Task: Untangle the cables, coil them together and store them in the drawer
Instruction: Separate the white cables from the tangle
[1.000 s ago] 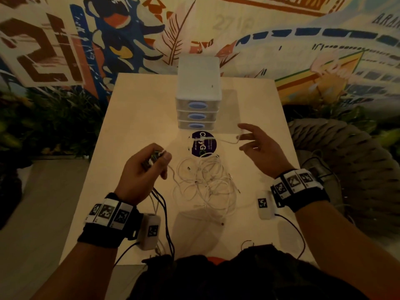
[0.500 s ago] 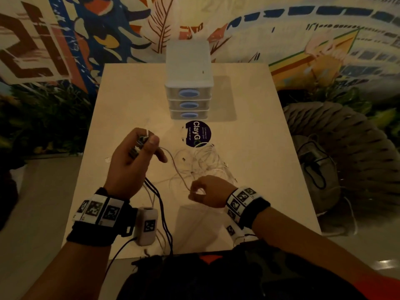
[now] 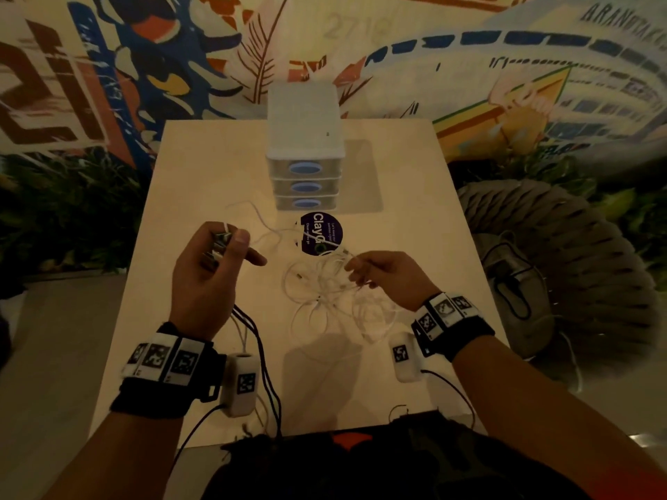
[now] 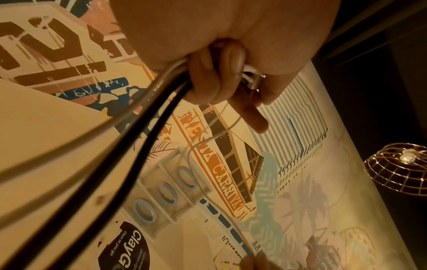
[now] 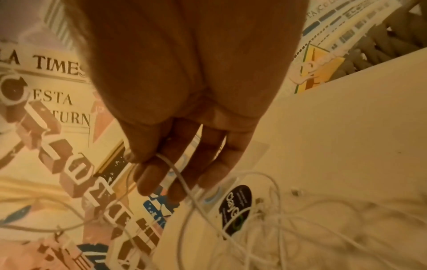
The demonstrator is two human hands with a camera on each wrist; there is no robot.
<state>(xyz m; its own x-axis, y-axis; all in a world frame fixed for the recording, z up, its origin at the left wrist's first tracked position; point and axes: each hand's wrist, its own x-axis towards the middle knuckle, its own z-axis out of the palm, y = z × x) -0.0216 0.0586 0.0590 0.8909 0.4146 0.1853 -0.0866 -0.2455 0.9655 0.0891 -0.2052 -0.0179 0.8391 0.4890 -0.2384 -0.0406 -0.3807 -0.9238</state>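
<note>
Counter (image 3: 187, 301): pale, rectangular, set against a painted mural wall. One drawer unit (image 3: 305, 138) stands at its far end, three drawers stacked, each with a blue oval pull; all three look closed. One round dark sticker (image 3: 317, 232) lies just in front of it.

White cables (image 3: 325, 294): a loose tangle on the counter between the hands, loops crossing; count not readable, more than one. Two black cables (image 4: 129, 138) plus at least one white run down from the left fist toward the near edge.

Left hand (image 3: 213, 268): raised, fingers curled round a bundle of cable ends and plugs, thumb on top. Right hand (image 3: 389, 276): thumb and forefinger pinching one thin white strand (image 5: 175, 171), other fingers loose.

Change: half a second ago the right hand was low at the near side of the tangle; a second ago it hovered spread, holding nothing. Now it has a strand lifted and drawn right, and a slack length arcs out beyond the left hand. Judgement: untangling under way, one strand being worked free; coiling and storing not begun.
</note>
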